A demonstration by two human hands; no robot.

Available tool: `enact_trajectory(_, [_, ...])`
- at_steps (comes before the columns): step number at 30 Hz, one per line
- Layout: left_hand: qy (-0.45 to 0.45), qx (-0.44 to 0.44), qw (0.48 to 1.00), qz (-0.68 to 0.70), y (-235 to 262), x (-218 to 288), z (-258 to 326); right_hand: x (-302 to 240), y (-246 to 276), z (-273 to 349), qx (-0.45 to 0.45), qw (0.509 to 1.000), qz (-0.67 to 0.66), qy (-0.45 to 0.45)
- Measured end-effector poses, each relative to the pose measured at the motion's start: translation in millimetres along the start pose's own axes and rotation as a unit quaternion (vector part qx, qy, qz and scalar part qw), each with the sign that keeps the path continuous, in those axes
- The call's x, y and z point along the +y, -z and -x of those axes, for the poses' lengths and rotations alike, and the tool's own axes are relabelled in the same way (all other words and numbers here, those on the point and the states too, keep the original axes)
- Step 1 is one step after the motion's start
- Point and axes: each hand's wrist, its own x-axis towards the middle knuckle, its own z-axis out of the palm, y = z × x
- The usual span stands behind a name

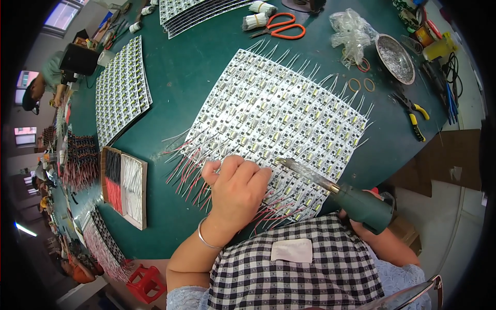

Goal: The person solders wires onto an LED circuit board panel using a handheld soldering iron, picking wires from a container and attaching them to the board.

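Observation:
A large white circuit board panel (281,103), covered in rows of small components, lies at an angle before me. Thin white wires (310,70) stick out along its far edge, while red and white wires (194,170) spread from the near left edge. My left hand (237,191) rests on the panel's near part with fingers curled closed; whatever they pinch is hidden beneath them. My right hand (358,226), partly covered, grips a dark green soldering gun (364,207). The gun's metal tip (281,161) points left and sits over the panel, just right of my left fingers.
At left are another panel (121,88) and a box (143,201) of black, red and white wires. Far back lie stacked panels (201,18), orange-handled scissors (289,35) and wire bundles (254,21). A metal dish (397,57), plastic bag (351,33) and yellow-handled pliers (417,119) are at right.

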Motion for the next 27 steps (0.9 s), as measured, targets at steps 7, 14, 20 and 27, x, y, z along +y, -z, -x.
enact_trajectory(7, [-0.004,0.003,1.0,-0.01,1.0,3.1,-1.0,11.9,0.0,17.1,0.027,0.998,-0.058,-0.028])
enact_trajectory(14, [-0.016,-0.002,1.0,-0.012,9.3,18.5,1.7,6.8,13.3,15.9,0.027,0.995,-0.092,0.02])
enact_trajectory(20, [-0.019,-0.009,1.0,0.006,-2.1,19.1,3.2,7.8,9.1,13.2,0.003,0.996,-0.059,0.072])
enact_trajectory(27, [-0.014,-0.012,1.0,0.008,-4.0,18.2,4.6,11.1,2.2,18.2,0.003,0.991,-0.131,0.004])
